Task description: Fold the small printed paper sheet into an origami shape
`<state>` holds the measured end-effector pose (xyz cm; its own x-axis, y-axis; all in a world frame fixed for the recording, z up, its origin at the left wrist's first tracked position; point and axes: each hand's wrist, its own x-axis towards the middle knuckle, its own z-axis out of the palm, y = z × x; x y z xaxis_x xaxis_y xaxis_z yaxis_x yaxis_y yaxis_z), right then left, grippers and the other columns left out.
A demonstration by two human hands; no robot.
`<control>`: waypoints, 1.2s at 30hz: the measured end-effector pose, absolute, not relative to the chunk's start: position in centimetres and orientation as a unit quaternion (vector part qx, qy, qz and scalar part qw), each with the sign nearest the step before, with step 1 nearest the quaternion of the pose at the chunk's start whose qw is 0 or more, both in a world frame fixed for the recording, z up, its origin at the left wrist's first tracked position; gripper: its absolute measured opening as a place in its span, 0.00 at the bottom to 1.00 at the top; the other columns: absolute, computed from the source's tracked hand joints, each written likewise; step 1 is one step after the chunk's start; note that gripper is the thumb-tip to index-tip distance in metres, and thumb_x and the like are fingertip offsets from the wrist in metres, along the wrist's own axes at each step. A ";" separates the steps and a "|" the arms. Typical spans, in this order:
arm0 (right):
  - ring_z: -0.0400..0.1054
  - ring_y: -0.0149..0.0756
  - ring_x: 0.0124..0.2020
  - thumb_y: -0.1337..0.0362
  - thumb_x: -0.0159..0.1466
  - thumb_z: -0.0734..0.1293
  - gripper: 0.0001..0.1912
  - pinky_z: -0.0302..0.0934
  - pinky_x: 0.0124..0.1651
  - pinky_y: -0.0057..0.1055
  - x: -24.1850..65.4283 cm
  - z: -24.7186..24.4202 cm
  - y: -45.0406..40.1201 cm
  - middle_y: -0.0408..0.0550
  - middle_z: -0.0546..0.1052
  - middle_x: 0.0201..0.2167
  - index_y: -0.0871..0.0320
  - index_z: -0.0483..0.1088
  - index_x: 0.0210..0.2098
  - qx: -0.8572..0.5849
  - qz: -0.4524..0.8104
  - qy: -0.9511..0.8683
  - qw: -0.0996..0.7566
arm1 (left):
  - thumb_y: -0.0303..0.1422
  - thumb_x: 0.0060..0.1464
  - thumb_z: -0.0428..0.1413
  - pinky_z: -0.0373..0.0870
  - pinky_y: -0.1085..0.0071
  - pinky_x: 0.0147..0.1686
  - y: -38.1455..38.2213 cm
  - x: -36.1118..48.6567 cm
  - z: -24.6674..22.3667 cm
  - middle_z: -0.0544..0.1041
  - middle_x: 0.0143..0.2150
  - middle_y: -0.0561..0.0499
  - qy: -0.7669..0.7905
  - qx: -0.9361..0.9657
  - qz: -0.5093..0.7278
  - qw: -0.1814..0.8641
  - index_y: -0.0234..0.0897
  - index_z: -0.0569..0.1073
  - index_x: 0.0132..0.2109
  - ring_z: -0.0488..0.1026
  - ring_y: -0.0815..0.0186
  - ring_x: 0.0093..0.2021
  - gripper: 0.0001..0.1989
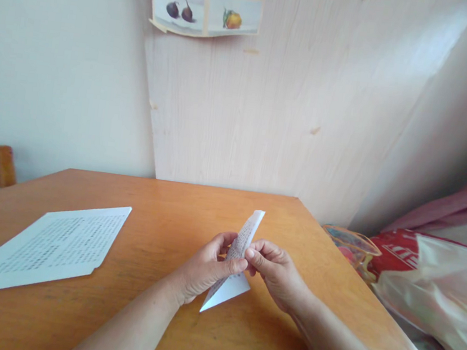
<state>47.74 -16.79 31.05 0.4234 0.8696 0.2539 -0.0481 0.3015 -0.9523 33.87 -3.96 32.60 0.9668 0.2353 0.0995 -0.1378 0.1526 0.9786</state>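
Note:
A folded sheet of printed paper point(243, 237) stands tilted between my hands, just above the wooden table point(160, 217). One white flap of it spreads out toward the lower right. My left hand point(209, 266) grips the paper from the left, thumb across the near face and fingers behind. On the right edge, my right hand point(275, 268) pinches the paper between thumb and fingertips. Parts of the folds are hidden behind the fingers. To the left lies a flat printed sheet point(61, 242), apart from both hands.
A wooden chair back point(2, 166) shows at the far left. Plastic bags point(432, 290) and a red bag point(396, 254) sit beyond the table's right edge. A fruit picture poster point(207, 7) hangs on the wall behind.

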 end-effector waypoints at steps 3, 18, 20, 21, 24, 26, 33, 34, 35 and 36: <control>0.61 0.29 0.28 0.56 0.64 0.72 0.10 0.55 0.33 0.30 47.7 31.2 -16.8 0.41 0.72 0.25 0.56 0.75 0.32 -0.478 0.339 -0.421 0.693 | 0.38 0.57 0.64 0.66 0.59 0.49 -3.9 33.9 32.6 0.77 0.48 0.42 0.023 0.631 0.114 0.767 0.38 0.64 0.58 0.76 0.54 0.49 0.26; 0.62 0.30 0.28 0.57 0.65 0.71 0.11 0.55 0.33 0.30 47.7 31.3 -16.8 0.42 0.73 0.26 0.56 0.74 0.31 -0.467 0.349 -0.408 0.703 | 0.39 0.58 0.61 0.66 0.57 0.52 -3.7 33.9 32.7 0.78 0.47 0.42 0.028 0.592 0.117 0.797 0.38 0.71 0.55 0.75 0.54 0.49 0.20; 0.63 0.30 0.28 0.56 0.64 0.72 0.11 0.55 0.33 0.30 47.7 31.2 -16.8 0.42 0.74 0.25 0.56 0.74 0.30 -0.475 0.343 -0.398 0.706 | 0.39 0.58 0.62 0.65 0.57 0.54 -3.5 34.0 32.7 0.78 0.48 0.43 0.041 0.597 0.130 0.790 0.38 0.72 0.55 0.74 0.54 0.51 0.20; 0.63 0.30 0.28 0.56 0.64 0.72 0.12 0.55 0.33 0.30 47.7 31.2 -16.8 0.42 0.74 0.25 0.56 0.74 0.29 -0.479 0.339 -0.394 0.707 | 0.39 0.57 0.62 0.64 0.58 0.54 -3.5 34.0 32.7 0.78 0.48 0.43 0.047 0.598 0.138 0.788 0.38 0.73 0.55 0.74 0.54 0.51 0.20; 0.63 0.31 0.28 0.56 0.63 0.72 0.12 0.55 0.33 0.31 47.9 31.0 -16.9 0.42 0.74 0.25 0.55 0.73 0.28 -0.496 0.321 -0.388 0.708 | 0.41 0.57 0.61 0.65 0.59 0.52 -3.5 34.1 32.7 0.79 0.47 0.43 0.059 0.583 0.148 0.797 0.38 0.75 0.54 0.74 0.53 0.51 0.20; 0.63 0.31 0.28 0.56 0.63 0.73 0.11 0.55 0.33 0.31 48.1 31.0 -16.9 0.42 0.75 0.26 0.55 0.73 0.28 -0.504 0.308 -0.387 0.708 | 0.42 0.58 0.60 0.67 0.61 0.49 -3.5 34.3 32.7 0.80 0.46 0.44 0.060 0.562 0.146 0.812 0.37 0.75 0.53 0.75 0.53 0.49 0.20; 0.63 0.32 0.29 0.57 0.61 0.72 0.12 0.55 0.33 0.30 48.9 31.5 -17.0 0.41 0.74 0.25 0.55 0.70 0.26 -0.506 0.286 -0.357 0.731 | 0.48 0.58 0.56 0.71 0.60 0.44 -2.9 34.7 32.4 0.82 0.40 0.44 0.100 0.475 0.107 0.868 0.33 0.78 0.51 0.78 0.51 0.43 0.24; 0.63 0.32 0.29 0.58 0.61 0.72 0.12 0.55 0.33 0.30 49.0 31.6 -17.1 0.41 0.73 0.25 0.55 0.70 0.26 -0.506 0.284 -0.352 0.735 | 0.48 0.57 0.56 0.71 0.60 0.44 -2.8 34.7 32.3 0.82 0.40 0.44 0.105 0.467 0.111 0.871 0.33 0.78 0.50 0.78 0.51 0.43 0.24; 0.62 0.32 0.28 0.58 0.61 0.72 0.12 0.55 0.32 0.30 49.1 31.7 -17.1 0.41 0.73 0.25 0.55 0.70 0.25 -0.505 0.283 -0.349 0.737 | 0.48 0.57 0.57 0.72 0.60 0.44 -2.7 34.8 32.2 0.82 0.40 0.44 0.110 0.464 0.123 0.870 0.33 0.79 0.49 0.78 0.51 0.42 0.23; 0.62 0.31 0.28 0.59 0.61 0.72 0.12 0.55 0.32 0.30 49.2 31.8 -17.2 0.41 0.72 0.25 0.55 0.70 0.25 -0.501 0.283 -0.345 0.741 | 0.47 0.56 0.57 0.72 0.59 0.43 -2.6 34.8 32.0 0.82 0.40 0.44 0.118 0.469 0.149 0.862 0.33 0.79 0.48 0.79 0.51 0.42 0.22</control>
<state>49.20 -17.15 31.77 0.6015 0.7654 0.2287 -0.0733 0.3380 -0.9383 34.81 -2.62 32.04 0.9279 0.3673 -0.0635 -0.1462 0.5153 0.8444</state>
